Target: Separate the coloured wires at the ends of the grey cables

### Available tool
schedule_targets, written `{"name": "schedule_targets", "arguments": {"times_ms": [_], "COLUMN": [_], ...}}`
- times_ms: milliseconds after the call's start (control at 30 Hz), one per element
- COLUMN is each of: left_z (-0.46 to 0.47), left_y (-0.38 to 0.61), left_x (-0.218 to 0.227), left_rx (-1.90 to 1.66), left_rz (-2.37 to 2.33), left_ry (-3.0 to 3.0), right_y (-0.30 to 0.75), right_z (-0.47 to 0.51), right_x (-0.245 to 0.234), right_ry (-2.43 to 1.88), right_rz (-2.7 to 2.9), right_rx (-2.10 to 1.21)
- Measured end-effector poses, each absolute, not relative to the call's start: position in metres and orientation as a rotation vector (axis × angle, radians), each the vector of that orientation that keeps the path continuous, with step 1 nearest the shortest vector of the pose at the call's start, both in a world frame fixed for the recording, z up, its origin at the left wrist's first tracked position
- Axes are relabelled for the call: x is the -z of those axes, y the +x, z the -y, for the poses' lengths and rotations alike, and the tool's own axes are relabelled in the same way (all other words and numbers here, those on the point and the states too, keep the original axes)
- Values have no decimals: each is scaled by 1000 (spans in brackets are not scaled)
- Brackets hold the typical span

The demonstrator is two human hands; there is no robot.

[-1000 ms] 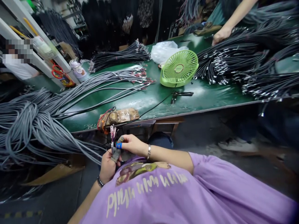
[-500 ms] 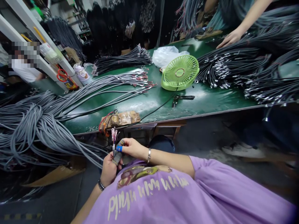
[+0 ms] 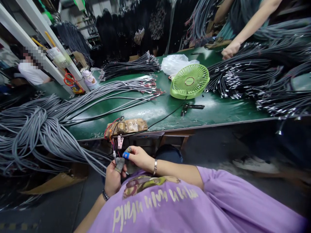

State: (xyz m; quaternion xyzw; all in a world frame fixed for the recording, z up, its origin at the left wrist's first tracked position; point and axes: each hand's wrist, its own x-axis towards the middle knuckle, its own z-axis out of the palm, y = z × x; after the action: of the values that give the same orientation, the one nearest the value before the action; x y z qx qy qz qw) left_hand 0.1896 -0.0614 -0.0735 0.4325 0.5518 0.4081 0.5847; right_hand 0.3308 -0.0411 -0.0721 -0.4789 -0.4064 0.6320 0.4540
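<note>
My left hand [image 3: 112,177] is closed around the end of a grey cable [image 3: 114,154], with a grey cover on its thumb. Thin coloured wires [image 3: 113,144] fan out of the cable's upper end. Close on the right, my right hand [image 3: 141,158] is pinched, with blue tape on one finger and a grey cover on another. What sits between those fingertips is too small to make out. A pink clothes peg [image 3: 120,141] hangs just above both hands, by the table's front edge.
On the green table [image 3: 160,111] lie a taped wooden block [image 3: 133,125], grey cables [image 3: 97,94], black cable bundles [image 3: 128,67], a green fan [image 3: 190,81], cutters [image 3: 191,107] and a plastic bag [image 3: 176,63]. A co-worker's hand [image 3: 231,50] rests at black cables on the right.
My hands have drawn slightly apart, the right fingers coming away from the cable. The peg now shows apart from the coloured wires. The co-worker's hand has curled closed.
</note>
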Motion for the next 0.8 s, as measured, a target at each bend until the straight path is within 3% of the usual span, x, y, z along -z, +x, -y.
{"name": "schedule_targets", "arguments": {"times_ms": [800], "left_z": [64], "left_y": [184], "left_x": [71], "left_rx": [-941], "left_rz": [-1228], "left_ry": [1040], "right_y": [342], "right_z": [29], "right_x": [82], "right_ry": [-1094], "right_rz": [611], "right_rx": [-1710]}}
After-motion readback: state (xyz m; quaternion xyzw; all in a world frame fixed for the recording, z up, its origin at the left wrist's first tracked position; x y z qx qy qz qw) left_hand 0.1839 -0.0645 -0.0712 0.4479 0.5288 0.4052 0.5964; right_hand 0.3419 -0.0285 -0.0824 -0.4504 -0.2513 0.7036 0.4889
